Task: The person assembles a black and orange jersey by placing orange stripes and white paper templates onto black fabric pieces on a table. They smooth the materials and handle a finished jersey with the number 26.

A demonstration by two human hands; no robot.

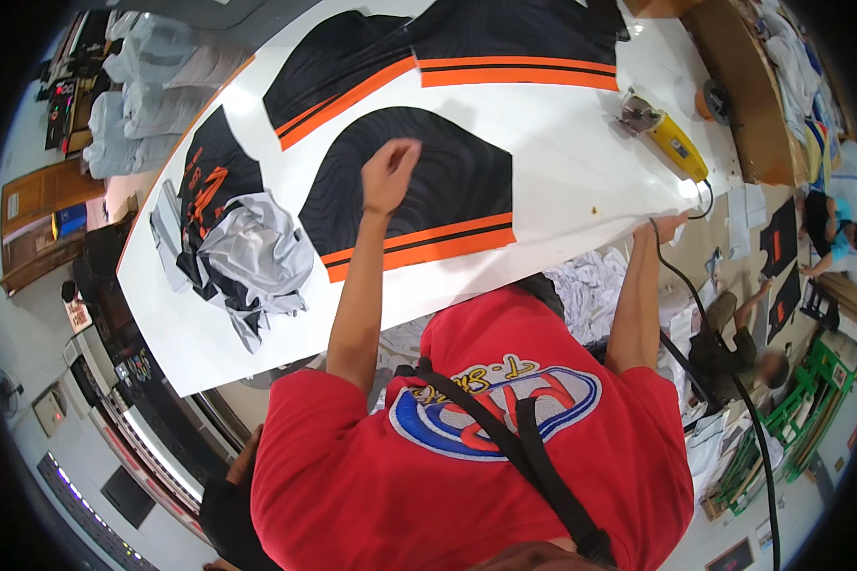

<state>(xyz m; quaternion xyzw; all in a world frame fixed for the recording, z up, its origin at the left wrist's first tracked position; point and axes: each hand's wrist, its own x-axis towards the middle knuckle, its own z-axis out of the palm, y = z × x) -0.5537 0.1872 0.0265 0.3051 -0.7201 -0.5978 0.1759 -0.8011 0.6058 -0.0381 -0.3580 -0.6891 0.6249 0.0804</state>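
My left hand (388, 178) is over a black fabric panel (457, 171) with a curved top and an orange-and-black striped band. Its fingers are curled together, and whatever is inside them, if anything, is hidden. At the table's near right edge, my right hand (659, 228) closes around a black power cable (757, 419). That cable leads to a yellow electric fabric cutter (674, 145) lying on the white table (562, 190). Two more black pieces with orange bands, a left one (328, 67) and a right one (519, 38), lie at the far side.
A crumpled heap of silvery-grey and black fabric (257, 252) covers part of the table's left. Near the far right corner sits a round dark object (712, 102) beside a brown board (747, 86). White scraps (595, 290) pile below the near edge. Another person (733, 352) is at the right.
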